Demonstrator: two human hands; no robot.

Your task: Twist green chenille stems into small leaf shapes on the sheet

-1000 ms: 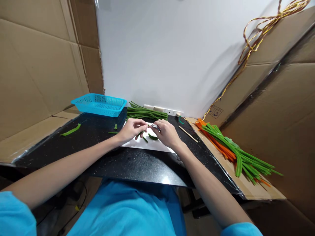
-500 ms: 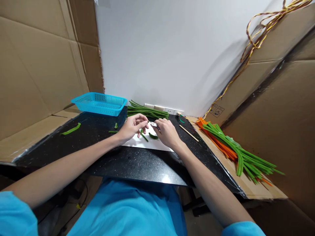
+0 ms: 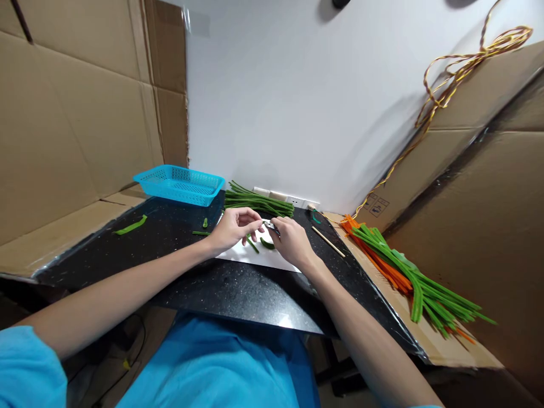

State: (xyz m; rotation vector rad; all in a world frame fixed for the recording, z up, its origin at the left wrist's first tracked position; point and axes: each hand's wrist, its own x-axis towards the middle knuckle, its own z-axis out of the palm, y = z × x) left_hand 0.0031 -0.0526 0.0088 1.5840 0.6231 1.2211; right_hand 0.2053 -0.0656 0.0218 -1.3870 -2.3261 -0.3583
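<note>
My left hand and my right hand meet over a white sheet on the black countertop. The left fingers pinch the end of a thin green strip that hangs down to the sheet. A small metal tool, too small to make out, sits in the closed fingers of my right hand, its tip touching the strip's top. Beside the right hand a short curved green piece lies on the sheet.
A blue plastic basket stands at the back left. Against the wall lies a bundle of green stems. Orange and green strips are piled on cardboard at the right, near a wooden stick. Green scraps lie left.
The camera tilted a little, shifting everything slightly right and down. Both hands stay together over the sheet, and the left fingers have lifted slightly with the strip.
</note>
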